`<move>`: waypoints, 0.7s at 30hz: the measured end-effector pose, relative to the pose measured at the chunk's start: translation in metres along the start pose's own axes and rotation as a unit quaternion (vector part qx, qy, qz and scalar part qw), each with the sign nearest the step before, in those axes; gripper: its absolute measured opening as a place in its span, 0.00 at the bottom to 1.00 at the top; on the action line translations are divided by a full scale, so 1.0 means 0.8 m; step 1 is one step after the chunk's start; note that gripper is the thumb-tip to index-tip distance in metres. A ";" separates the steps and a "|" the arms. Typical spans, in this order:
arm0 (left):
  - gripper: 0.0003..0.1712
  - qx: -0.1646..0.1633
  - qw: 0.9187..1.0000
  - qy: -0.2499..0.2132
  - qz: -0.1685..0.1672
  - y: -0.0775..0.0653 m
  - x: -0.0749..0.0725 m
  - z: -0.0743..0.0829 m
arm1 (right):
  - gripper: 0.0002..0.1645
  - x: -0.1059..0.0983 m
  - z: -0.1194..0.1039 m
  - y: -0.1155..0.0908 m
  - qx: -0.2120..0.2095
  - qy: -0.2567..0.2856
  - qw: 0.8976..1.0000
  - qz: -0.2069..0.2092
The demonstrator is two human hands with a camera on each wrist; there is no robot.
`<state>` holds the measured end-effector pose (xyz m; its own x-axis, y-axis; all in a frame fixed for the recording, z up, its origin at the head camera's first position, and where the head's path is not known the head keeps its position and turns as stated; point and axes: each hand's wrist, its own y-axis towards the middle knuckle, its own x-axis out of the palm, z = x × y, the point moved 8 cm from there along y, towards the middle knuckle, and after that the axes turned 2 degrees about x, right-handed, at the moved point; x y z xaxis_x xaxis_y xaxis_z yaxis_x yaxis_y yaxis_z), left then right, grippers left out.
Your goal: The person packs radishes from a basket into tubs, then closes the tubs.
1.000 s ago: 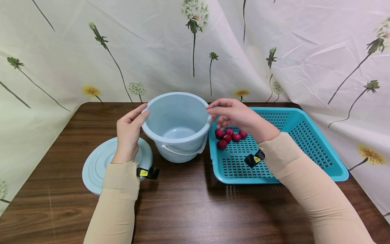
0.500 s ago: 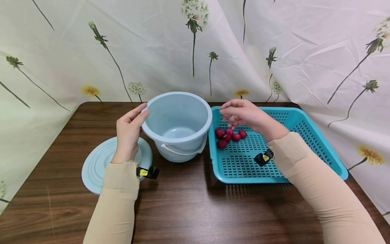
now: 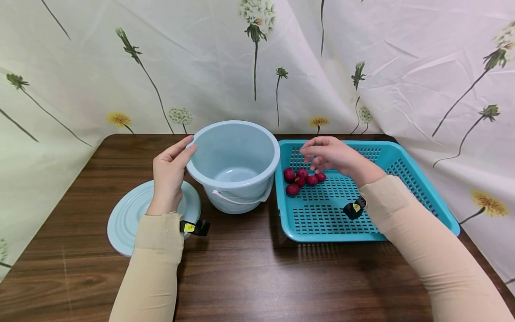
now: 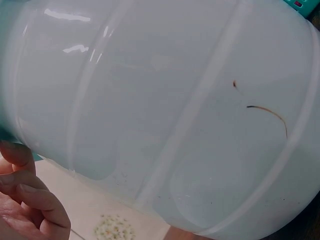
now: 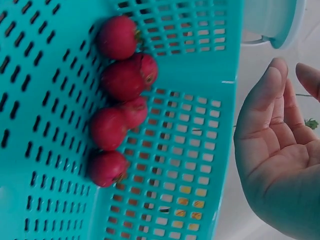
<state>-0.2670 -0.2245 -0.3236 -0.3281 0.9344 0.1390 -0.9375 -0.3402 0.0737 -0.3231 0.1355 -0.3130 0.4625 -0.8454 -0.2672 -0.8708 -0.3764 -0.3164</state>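
My left hand (image 3: 168,172) grips the rim of a light blue plastic bucket (image 3: 229,193) at its left side, thumb on the near edge. The bucket stands upright, its inside bare, its white handle (image 3: 241,203) hanging down in front. In the left wrist view, the bucket wall (image 4: 150,100) fills most of the picture, beside curled fingers (image 4: 45,205). Over the turquoise basket (image 3: 330,237) hovers my right hand (image 3: 334,156), holding nothing, fingers loosely bent. Several small round red fruits (image 3: 299,181) lie in the basket's left part; the right wrist view shows the fruits (image 5: 109,129) close together.
A light blue round lid (image 3: 124,219) lies on the dark wooden table (image 3: 249,277) at the left, partly hidden under my left forearm. A white cloth with printed flowers (image 3: 181,58) hangs behind the table. The basket stands close to the bucket's right side.
My right hand has let go of the bucket's right rim and moved right, over the basket. My left hand stays on the rim, and the bucket has not moved.
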 end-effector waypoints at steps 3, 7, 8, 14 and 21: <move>0.22 0.002 1.000 -0.003 -0.002 0.000 0.000 0.000 | 0.15 -0.003 0.008 0.000 0.007 -0.001 1.000 -0.002; 0.22 0.003 1.000 -0.005 -0.004 0.000 0.000 0.000 | 0.18 -0.008 0.019 0.001 0.018 -0.010 1.000 -0.004; 0.22 0.003 1.000 -0.005 -0.004 0.000 0.000 0.000 | 0.19 -0.009 0.022 0.001 0.020 -0.015 1.000 -0.004; 0.22 0.005 1.000 -0.005 -0.003 0.001 0.000 0.000 | 0.23 -0.017 0.037 0.004 0.034 -0.044 0.998 -0.008; 0.23 0.006 1.000 -0.008 -0.007 0.001 0.000 0.000 | 0.27 -0.025 0.051 0.008 0.047 -0.061 0.997 -0.013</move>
<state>-0.2681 -0.2245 -0.3238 -0.3134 0.9372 0.1533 -0.9403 -0.3289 0.0880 -0.3307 0.1653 -0.3470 0.5073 -0.7810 -0.3643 -0.8411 -0.3568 -0.4065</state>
